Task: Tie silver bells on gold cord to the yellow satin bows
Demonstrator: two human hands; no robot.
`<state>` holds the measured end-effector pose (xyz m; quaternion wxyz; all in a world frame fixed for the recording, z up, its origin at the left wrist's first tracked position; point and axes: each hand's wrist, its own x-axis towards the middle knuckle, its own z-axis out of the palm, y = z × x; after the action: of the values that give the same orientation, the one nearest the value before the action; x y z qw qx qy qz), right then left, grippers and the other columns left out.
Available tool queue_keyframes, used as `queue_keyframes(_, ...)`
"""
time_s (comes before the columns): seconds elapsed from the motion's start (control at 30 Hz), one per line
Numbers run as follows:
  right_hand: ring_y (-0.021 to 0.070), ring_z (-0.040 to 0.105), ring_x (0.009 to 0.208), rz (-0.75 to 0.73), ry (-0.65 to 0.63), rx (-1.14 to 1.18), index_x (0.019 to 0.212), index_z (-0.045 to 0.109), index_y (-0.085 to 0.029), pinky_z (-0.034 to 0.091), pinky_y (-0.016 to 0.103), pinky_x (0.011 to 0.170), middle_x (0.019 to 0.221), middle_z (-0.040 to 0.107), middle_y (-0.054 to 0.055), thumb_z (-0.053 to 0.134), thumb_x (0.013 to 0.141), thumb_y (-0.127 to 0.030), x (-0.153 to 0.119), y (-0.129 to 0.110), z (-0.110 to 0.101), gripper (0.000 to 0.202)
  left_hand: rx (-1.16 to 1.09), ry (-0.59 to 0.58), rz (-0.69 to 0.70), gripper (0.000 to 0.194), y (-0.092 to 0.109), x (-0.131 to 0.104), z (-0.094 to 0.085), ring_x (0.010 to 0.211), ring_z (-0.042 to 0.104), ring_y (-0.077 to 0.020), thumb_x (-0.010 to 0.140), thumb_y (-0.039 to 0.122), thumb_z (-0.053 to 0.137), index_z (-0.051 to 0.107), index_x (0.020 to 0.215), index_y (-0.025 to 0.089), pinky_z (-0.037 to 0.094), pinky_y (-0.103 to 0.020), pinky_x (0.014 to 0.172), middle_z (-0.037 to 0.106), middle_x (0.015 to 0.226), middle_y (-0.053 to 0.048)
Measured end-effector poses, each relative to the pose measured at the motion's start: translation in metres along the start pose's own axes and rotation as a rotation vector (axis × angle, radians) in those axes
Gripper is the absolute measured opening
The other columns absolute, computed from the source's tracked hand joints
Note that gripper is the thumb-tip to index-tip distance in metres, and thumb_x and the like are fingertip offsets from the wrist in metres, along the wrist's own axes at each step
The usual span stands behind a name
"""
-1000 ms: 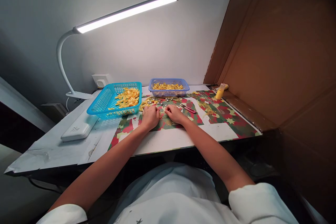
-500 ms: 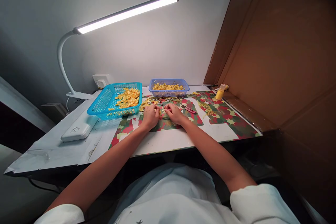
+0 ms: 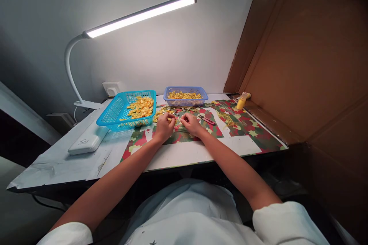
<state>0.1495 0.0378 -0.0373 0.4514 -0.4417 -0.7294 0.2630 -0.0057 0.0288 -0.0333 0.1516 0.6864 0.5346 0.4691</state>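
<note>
My left hand (image 3: 166,125) and my right hand (image 3: 191,124) face each other low over the patterned sheet (image 3: 184,136), fingertips a short gap apart. Both are closed in a pinch. Something small and pale yellowish shows by the fingertips, too small to name. Just behind my left hand lies a pile of yellow petal-like pieces (image 3: 159,113). Thin gold-coloured stems (image 3: 189,110) and small shiny silvery bits (image 3: 176,114) lie behind the hands. To the right of my right hand rests a tool with pink handles (image 3: 208,121).
A turquoise basket (image 3: 110,116) of yellow pieces stands left, a violet basket (image 3: 185,102) of gold pieces behind. Loose gold bits (image 3: 227,119) and a yellow bottle (image 3: 242,101) are at right. A white power bank (image 3: 87,140), lamp (image 3: 140,15) and cardboard wall (image 3: 310,53) surround the area.
My left hand's fingers have shifted slightly, with the pinch raised a little. My right hand stays nearly in place. The whole view has moved slightly.
</note>
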Motion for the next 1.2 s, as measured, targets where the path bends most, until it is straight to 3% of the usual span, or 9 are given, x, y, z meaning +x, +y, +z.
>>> queue_keyframes(0.33, 0.0131, 0.046, 0.064, 0.086, -0.025, 0.056, 0.069, 0.044, -0.021, 0.037, 0.027, 0.063, 0.069, 0.05, -0.003, 0.05, 0.079, -0.029, 0.001, 0.002, 0.0, 0.014, -0.094, 0.04, -0.035, 0.021, -0.004, 0.003, 0.002, 0.087, 0.064, -0.021, 0.081, 0.025, 0.056, 0.058, 0.101, 0.019, 0.052, -0.035, 0.075, 0.068, 0.088, -0.005)
queue_keyframes(0.7, 0.0124, 0.042, 0.063, 0.072, -0.121, 0.178, 0.073, 0.047, -0.02, 0.035, 0.026, 0.061, 0.068, 0.047, -0.003, 0.051, 0.079, -0.031, 0.002, 0.005, -0.007, 0.013, -0.327, 0.023, -0.083, 0.018, -0.014, 0.006, 0.005, 0.082, 0.063, -0.0179, 0.075, 0.026, 0.064, 0.056, 0.09, 0.019, 0.054, -0.031, 0.07, 0.063, 0.087, -0.003)
queue_keyframes(0.93, 0.0117, 0.043, 0.064, 0.059, -0.225, 0.305, 0.076, 0.047, -0.02, 0.037, 0.026, 0.061, 0.072, 0.047, -0.003, 0.055, 0.079, -0.043, -0.002, -0.004, -0.016, 0.025, -0.524, -0.074, -0.172, 0.027, -0.005, 0.004, -0.001, 0.068, 0.06, -0.0146, 0.068, 0.035, 0.067, 0.053, 0.086, 0.019, 0.053, -0.025, 0.049, 0.058, 0.082, -0.001)
queue_keyframes(1.2, 0.0113, 0.049, 0.071, 0.128, -0.311, 0.583, 0.076, 0.053, -0.018, 0.039, 0.026, 0.07, 0.074, 0.05, -0.004, 0.073, 0.069, -0.053, -0.003, -0.006, -0.019, 0.04, -0.638, -0.108, -0.203, 0.034, 0.003, 0.001, -0.006, 0.057, 0.055, -0.0106, 0.064, 0.038, 0.072, 0.05, 0.083, 0.019, 0.048, -0.02, 0.041, 0.057, 0.077, 0.002)
